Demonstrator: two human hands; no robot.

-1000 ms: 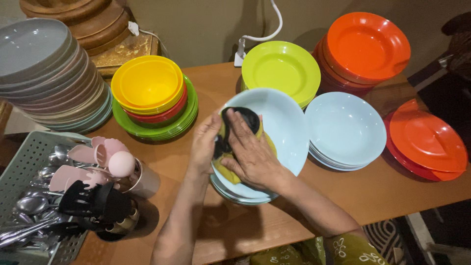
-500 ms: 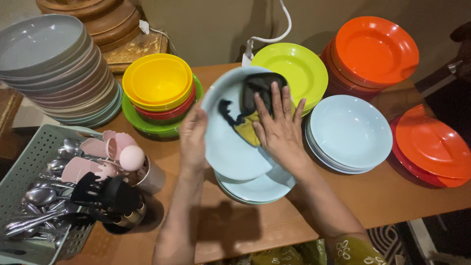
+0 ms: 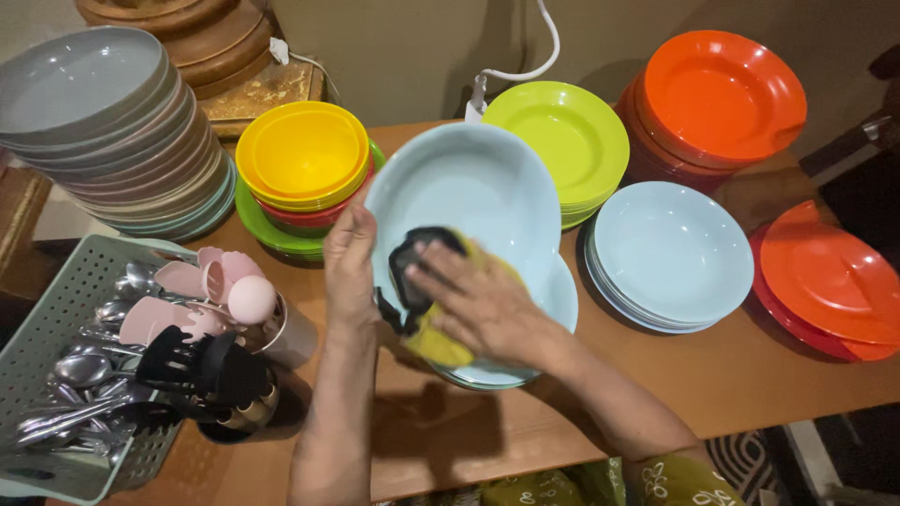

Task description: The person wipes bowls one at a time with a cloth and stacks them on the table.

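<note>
My left hand (image 3: 350, 265) grips the left rim of a light blue deep plate (image 3: 469, 192), held tilted above the wooden table (image 3: 712, 375). My right hand (image 3: 478, 305) presses a yellow and black cloth (image 3: 422, 290) against the plate's lower inside. Under the held plate lies a short stack of light blue plates (image 3: 553, 309), mostly hidden by my hand and the plate.
A second light blue stack (image 3: 670, 253) sits to the right, with orange plates (image 3: 722, 89) and flat orange plates (image 3: 830, 281) beyond. Lime plates (image 3: 562, 126), yellow bowls (image 3: 300, 150), a tall grey stack (image 3: 94, 112), a utensil cup (image 3: 225, 323) and a cutlery basket (image 3: 56, 309) stand around.
My right hand has drawn the cloth from the plate's upper part down to its lower edge. The plate has tipped so that its inside faces up more.
</note>
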